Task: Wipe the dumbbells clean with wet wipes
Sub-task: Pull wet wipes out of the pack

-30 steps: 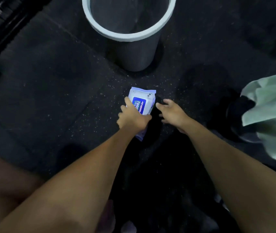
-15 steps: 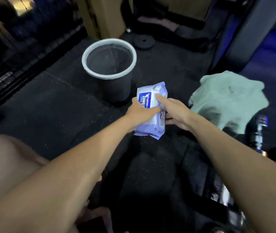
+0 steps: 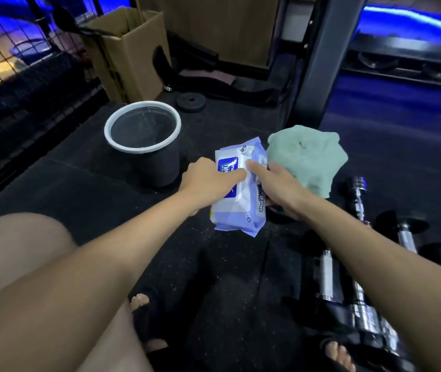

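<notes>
The wet-wipe pack [image 3: 238,189], pale purple with a blue label and a white flap on its top face, is held up off the dark rubber floor [image 3: 85,183] between both hands. The left hand [image 3: 208,181] grips its left edge, thumb laid across the top onto the flap, the other fingers hidden under the pack. The right hand [image 3: 275,186] holds the right edge from below and the side, its forefinger stretched along the top so that its tip lies on the white flap, just beside the left thumb; whether it pinches the flap cannot be told.

Just past the right fingers, behind the pack, a crumpled pale green cloth [image 3: 308,157] lies on the floor. Right of the right wrist and forearm lie the dumbbells [image 3: 359,200]: chrome handles with dark ends, several side by side, running toward the lower right corner.

Beyond the left knuckles stands a dark bin with a white rim [image 3: 144,140], apart from the pack. Farther back are an open cardboard box [image 3: 128,57], a small black weight plate [image 3: 190,101] flat on the floor, and a grey upright post [image 3: 321,65]. A bare knee and sandalled toes show at the bottom.
</notes>
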